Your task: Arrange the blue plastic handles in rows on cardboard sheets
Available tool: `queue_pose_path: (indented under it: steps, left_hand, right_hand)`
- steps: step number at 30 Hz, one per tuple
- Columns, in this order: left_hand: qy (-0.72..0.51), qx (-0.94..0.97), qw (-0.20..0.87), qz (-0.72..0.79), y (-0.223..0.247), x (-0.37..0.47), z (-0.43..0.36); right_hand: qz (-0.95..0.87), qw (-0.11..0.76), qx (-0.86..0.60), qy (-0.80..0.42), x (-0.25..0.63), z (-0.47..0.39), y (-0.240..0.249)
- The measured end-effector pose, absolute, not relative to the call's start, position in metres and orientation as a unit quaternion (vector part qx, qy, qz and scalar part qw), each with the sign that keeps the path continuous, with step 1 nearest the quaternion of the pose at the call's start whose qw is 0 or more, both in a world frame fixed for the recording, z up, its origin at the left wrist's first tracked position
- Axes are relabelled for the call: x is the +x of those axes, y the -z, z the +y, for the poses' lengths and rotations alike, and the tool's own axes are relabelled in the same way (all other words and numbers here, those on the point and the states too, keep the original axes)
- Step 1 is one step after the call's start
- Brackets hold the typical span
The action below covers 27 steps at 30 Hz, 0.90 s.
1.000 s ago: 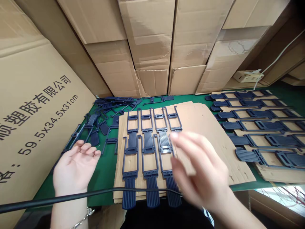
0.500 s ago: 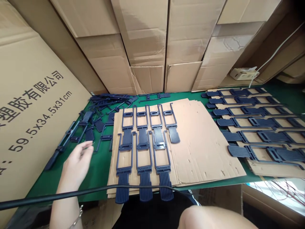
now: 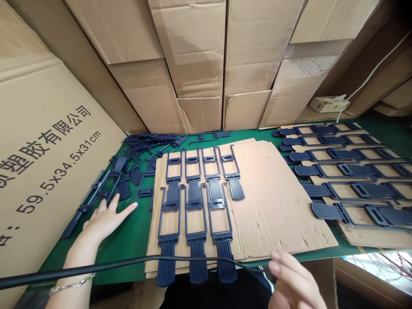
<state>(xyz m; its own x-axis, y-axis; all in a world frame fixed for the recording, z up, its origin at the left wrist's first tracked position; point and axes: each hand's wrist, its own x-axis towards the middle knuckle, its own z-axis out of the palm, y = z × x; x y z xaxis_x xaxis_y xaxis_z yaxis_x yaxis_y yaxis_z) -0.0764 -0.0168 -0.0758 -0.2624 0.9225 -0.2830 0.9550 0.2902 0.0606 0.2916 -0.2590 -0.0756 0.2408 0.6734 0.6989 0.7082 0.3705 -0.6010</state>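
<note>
My left hand (image 3: 104,219) is spread over the green tabletop with nothing in it, its fingertips at the near edge of a loose pile of dark-blue plastic frames (image 3: 120,165). Each frame has thin side rods and a ribbed tongue. At the lower right, my right hand (image 3: 292,281) is raised by the table's front edge, fingers loosely extended and nothing visible in them. Between the hands, flat cardboard sheets (image 3: 267,201) carry two rows of these frames (image 3: 196,214), laid side by side with tongues toward me. The near tongues overhang the cardboard's front edge.
More frames lie in rows on cardboard (image 3: 349,176) at the right. A large printed carton (image 3: 41,141) stands at the left, and tall cardboard boxes (image 3: 196,64) line the back. A black cable (image 3: 128,261) crosses in front, over the near tongues.
My left hand has opened from a loose curl, its fingers spreading toward the pile. My right hand has risen into view at the lower right. The view has shifted slightly.
</note>
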Motion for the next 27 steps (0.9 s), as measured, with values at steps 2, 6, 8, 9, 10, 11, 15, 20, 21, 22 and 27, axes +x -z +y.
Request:
queue_pose_path:
  steps: [2, 6, 8, 9, 10, 11, 15, 20, 21, 22, 27]
  left_hand:
    - [0.059, 0.592, 0.131, 0.793, 0.08, -0.076, -0.018]
    - [0.058, 0.593, 0.127, 0.793, 0.086, -0.074, -0.017]
    - [0.059, 0.595, 0.128, 0.791, 0.087, -0.075, -0.013]
    - [0.061, 0.596, 0.129, 0.79, 0.087, -0.076, -0.01]
    - [0.064, 0.598, 0.131, 0.788, 0.086, -0.078, -0.008]
    - [0.066, 0.6, 0.133, 0.786, 0.086, -0.08, -0.005]
    - [0.078, 0.61, 0.139, 0.776, 0.079, -0.087, 0.002]
    - [0.047, 0.608, 0.07, 0.79, 0.06, -0.064, 0.003]
    - [0.035, 0.62, 0.054, 0.782, 0.058, -0.055, 0.004]
    - [0.027, 0.638, 0.046, 0.768, 0.058, -0.046, 0.005]
    - [0.039, 0.727, 0.048, 0.684, 0.082, -0.015, 0.009]
  right_hand:
    - [-0.65, 0.526, -0.544, 0.067, 0.311, -0.248, 0.089]
    - [-0.541, 0.438, -0.718, 0.024, 0.346, -0.227, 0.102]
    - [-0.495, 0.412, -0.765, -0.019, 0.357, -0.22, 0.101]
    - [-0.482, 0.414, -0.772, -0.031, 0.361, -0.217, 0.1]
    - [-0.472, 0.419, -0.775, -0.04, 0.363, -0.215, 0.099]
    - [-0.467, 0.422, -0.776, -0.046, 0.365, -0.213, 0.098]
    - [-0.484, 0.4, -0.778, -0.04, 0.365, -0.208, 0.1]
    - [-0.532, 0.348, -0.77, -0.057, 0.365, -0.21, 0.105]
    - [-0.535, 0.345, -0.769, -0.061, 0.365, -0.21, 0.105]
    - [-0.534, 0.344, -0.77, -0.062, 0.365, -0.211, 0.106]
    - [-0.539, 0.329, -0.775, -0.029, 0.367, -0.215, 0.106]
